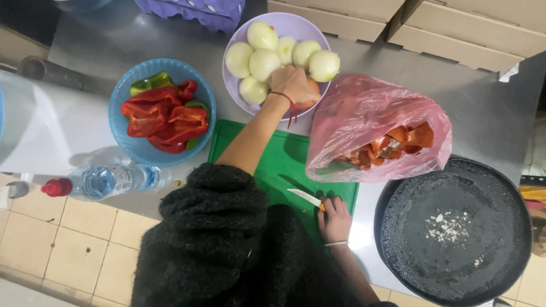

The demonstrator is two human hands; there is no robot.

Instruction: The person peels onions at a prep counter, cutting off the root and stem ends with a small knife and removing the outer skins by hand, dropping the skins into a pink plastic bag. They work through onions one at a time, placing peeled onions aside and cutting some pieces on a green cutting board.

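Left hand [294,83] is up in the lilac bowl [284,25] just beyond the green cutting board [273,165], fingers curled down over a brownish unpeeled onion [310,96] among 6 peeled white onions [263,63]. Right hand [335,219] sits at the board's near edge, fingers wrapped tight around the orange handle of a small knife [307,198]. The knife lies flat over the board, long axis slanting, blade tip pointing away to the left. Right of the board, a pink plastic bag [369,122] slumps open, holding orange-brown skins. Beyond the bowl, plain tan cardboard boxes [455,23]. Left of the board, a blue bowl [128,145] of red and green peppers [162,116], and a clear bottle [105,182] lying on its side, red cap, blue label.
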